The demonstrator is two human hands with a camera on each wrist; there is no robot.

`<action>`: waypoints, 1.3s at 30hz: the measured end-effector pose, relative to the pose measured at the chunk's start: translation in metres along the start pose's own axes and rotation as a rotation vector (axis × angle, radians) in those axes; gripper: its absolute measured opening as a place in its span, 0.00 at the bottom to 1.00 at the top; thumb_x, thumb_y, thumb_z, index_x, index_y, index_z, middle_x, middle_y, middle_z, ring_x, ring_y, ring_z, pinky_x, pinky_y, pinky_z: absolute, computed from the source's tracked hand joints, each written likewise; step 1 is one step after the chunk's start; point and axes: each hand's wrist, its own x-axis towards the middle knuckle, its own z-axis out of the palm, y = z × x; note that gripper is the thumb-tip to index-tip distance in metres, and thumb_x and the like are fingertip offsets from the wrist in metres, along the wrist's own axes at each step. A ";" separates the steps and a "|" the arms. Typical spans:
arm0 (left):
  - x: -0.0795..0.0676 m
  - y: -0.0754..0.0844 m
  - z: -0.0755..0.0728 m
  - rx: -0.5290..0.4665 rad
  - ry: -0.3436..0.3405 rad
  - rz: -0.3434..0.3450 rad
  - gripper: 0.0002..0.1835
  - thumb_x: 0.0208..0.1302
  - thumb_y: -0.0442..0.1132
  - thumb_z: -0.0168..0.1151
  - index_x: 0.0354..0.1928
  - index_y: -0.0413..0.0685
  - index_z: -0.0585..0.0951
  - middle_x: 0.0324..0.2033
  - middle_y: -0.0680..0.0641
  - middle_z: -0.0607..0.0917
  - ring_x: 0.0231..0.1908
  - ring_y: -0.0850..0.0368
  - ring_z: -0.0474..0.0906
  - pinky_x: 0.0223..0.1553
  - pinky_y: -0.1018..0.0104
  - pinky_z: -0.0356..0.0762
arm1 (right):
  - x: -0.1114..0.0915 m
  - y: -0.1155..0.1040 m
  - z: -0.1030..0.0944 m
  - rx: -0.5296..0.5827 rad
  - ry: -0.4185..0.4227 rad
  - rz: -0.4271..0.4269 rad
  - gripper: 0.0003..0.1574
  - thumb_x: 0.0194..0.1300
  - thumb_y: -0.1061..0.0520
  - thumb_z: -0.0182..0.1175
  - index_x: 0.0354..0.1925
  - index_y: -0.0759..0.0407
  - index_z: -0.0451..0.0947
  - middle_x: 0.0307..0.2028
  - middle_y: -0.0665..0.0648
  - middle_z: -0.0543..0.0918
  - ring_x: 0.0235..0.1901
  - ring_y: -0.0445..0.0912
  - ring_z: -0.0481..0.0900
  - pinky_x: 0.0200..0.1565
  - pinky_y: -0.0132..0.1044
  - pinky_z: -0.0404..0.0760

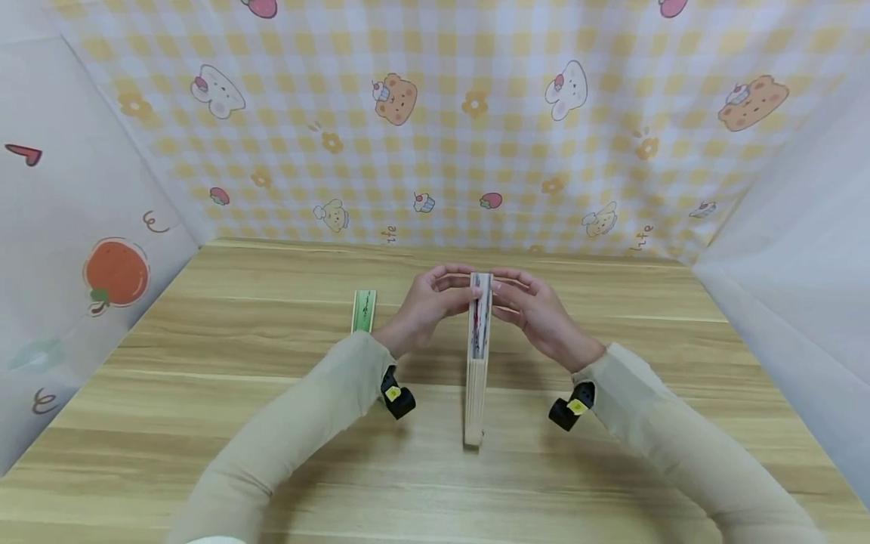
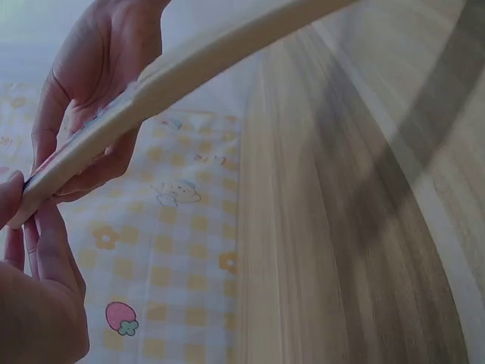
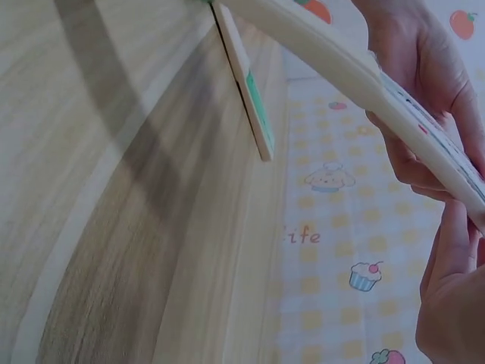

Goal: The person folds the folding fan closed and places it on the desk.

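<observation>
A folding fan (image 1: 476, 393) with pale wooden ribs and a printed leaf stands folded up in the middle, its far end raised off the table. My left hand (image 1: 430, 304) pinches the leaf end from the left, thumb on the near face. From the right, my right hand (image 1: 540, 313) holds the same end between thumb and fingers. In the left wrist view the fan's outer rib (image 2: 227, 49) slants between both hands. A second folded fan (image 1: 364, 310) with a green leaf lies on the table, partly hidden behind my left forearm.
The wood-grain table (image 1: 272, 302) ends at a yellow checked cloth (image 1: 448, 159) hanging behind it. White printed sheets (image 1: 75, 227) stand at the left and right sides. Each wrist carries a small black camera (image 1: 399, 397).
</observation>
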 end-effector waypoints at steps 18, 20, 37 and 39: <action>0.044 -0.028 -0.013 -0.018 0.116 -0.066 0.18 0.55 0.30 0.62 0.49 0.41 0.74 0.43 0.43 0.78 0.38 0.55 0.78 0.43 0.64 0.77 | 0.045 0.023 -0.009 0.005 0.118 0.081 0.24 0.66 0.62 0.50 0.59 0.64 0.63 0.43 0.54 0.76 0.42 0.47 0.75 0.41 0.31 0.78; 0.047 -0.032 -0.012 -0.021 0.132 -0.077 0.18 0.55 0.30 0.62 0.48 0.41 0.74 0.43 0.42 0.79 0.38 0.55 0.78 0.42 0.65 0.78 | 0.048 0.025 -0.010 -0.012 0.120 0.097 0.24 0.66 0.62 0.49 0.59 0.64 0.63 0.44 0.55 0.74 0.42 0.47 0.75 0.41 0.31 0.78; 0.065 -0.051 -0.014 0.111 0.169 -0.135 0.19 0.54 0.30 0.63 0.50 0.38 0.75 0.44 0.39 0.79 0.43 0.49 0.78 0.46 0.62 0.76 | 0.071 0.042 -0.029 -0.076 0.153 0.228 0.24 0.65 0.64 0.50 0.59 0.66 0.64 0.51 0.62 0.71 0.36 0.43 0.78 0.44 0.32 0.78; 0.065 -0.053 -0.016 0.131 0.165 -0.168 0.20 0.54 0.30 0.63 0.50 0.38 0.75 0.45 0.40 0.79 0.44 0.49 0.77 0.46 0.63 0.76 | 0.074 0.045 -0.031 -0.107 0.147 0.234 0.24 0.64 0.65 0.51 0.58 0.67 0.64 0.51 0.64 0.72 0.34 0.42 0.79 0.43 0.32 0.78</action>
